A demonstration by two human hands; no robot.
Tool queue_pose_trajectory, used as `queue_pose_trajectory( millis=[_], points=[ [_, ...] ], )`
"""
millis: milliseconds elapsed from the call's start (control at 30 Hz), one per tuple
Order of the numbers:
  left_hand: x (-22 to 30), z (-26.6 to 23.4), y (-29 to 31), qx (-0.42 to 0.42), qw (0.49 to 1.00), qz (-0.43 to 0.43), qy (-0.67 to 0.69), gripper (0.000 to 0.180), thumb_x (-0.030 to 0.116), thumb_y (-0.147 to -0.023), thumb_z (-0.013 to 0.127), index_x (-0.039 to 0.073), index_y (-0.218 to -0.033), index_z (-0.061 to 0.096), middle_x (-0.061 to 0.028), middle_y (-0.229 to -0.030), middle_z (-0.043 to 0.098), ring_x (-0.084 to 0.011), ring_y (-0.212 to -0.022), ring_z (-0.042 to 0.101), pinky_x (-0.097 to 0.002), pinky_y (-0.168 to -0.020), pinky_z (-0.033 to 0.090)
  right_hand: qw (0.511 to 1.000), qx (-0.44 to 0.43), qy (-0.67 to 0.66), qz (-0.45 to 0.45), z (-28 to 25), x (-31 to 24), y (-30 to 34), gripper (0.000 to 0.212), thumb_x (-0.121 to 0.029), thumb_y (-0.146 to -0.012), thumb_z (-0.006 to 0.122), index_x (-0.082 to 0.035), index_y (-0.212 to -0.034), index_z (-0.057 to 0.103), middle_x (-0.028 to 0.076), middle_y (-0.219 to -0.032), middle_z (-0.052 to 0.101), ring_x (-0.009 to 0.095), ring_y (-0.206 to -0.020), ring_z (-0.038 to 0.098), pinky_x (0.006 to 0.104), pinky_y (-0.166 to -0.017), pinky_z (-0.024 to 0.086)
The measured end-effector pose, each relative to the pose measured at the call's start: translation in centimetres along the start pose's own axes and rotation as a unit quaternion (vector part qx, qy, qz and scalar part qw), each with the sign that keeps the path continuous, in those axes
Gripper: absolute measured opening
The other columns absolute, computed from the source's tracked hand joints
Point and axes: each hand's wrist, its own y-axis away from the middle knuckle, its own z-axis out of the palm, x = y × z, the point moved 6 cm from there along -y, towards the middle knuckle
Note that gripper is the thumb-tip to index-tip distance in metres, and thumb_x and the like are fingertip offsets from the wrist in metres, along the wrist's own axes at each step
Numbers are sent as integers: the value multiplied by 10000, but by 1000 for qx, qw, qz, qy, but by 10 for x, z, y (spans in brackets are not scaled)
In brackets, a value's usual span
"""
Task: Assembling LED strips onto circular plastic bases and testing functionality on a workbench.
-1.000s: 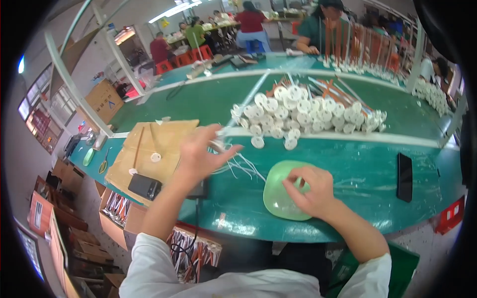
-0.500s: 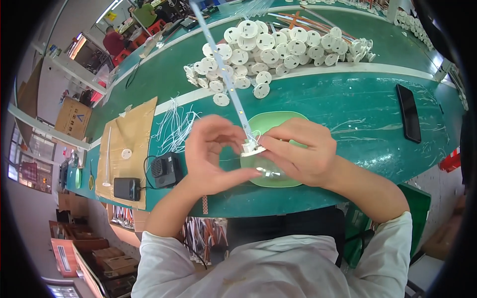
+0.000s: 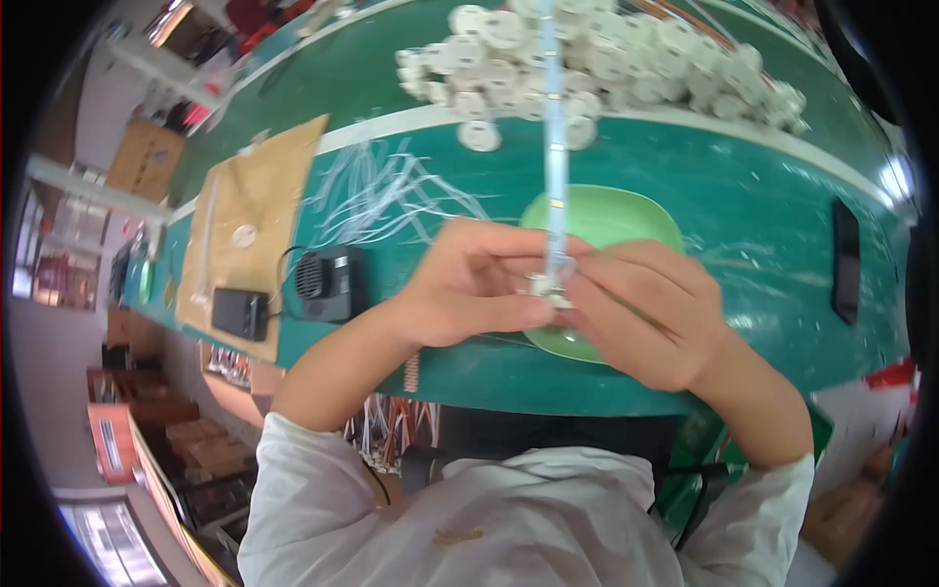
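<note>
The left hand [image 3: 452,286] has its thumb and fingertips closed on one side of a small white end piece [image 3: 548,291], just right of the frame's centre, its fingers curved with a gap between thumb and forefinger farther back. The right hand [image 3: 660,303] pinches the other side, fingers together and bent; blur hides exactly where its fingertips press. From this piece rises a slim, flat, pale bluish strip dotted with small yellowish chips [image 3: 555,166], its long axis nearly vertical in the frame, its far end running out at the upper edge. Behind the hands sits a smooth, light-green, rounded bowl [image 3: 641,212], partly covered by them, on a glossy green tabletop [image 3: 753,225]. Thin white wires [image 3: 377,201] fan out loosely left of the bowl, above a black boxy device with a round grille [image 3: 333,284]. A flat tan cardboard sheet [image 3: 277,186] lies at left. White round discs [image 3: 479,83] are heaped at the top, and a dark, flat, rectangular phone [image 3: 845,262] lies at right.
</note>
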Motion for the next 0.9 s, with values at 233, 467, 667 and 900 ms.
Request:
queue_pose_trajectory(
  millis=[233,467,667,900],
  points=[
    [-9,9,-7,-61,995,82,6,559,-116,-843,683,-95,-1369,496,-173,-1235,643,-227,-1177,612,-365,-1019,495,988,-104,114,16,-7,-13,-12,236,5,-718,778,81,-926,696,155,-895,678,280,-760,683,329,-588,578],
    [-10,10,-3,-20,998,48,-23,546,-95,-834,701,-85,-1350,522,-162,-1271,634,-212,-1193,590,-348,-1020,478,981,-97,165,14,-6,-16,-12,151,22,-793,704,83,-931,698,158,-893,673,276,-727,682,328,-585,572],
    [-4,3,-4,-12,996,61,58,556,3,-880,681,-104,-1379,461,-196,-1279,622,-253,-1197,606,-380,-1010,506,999,-28,42,17,-2,5,-5,274,60,-716,745,63,-983,683,157,-945,680,302,-763,687,360,-634,581],
    [10,1,-4,110,974,173,-99,496,-99,-893,624,-60,-1370,493,-165,-1225,651,-199,-1110,645,-337,-986,506,995,8,90,47,-10,11,-5,281,24,-719,769,41,-987,689,149,-940,697,276,-743,694,322,-640,570]
  ],
)
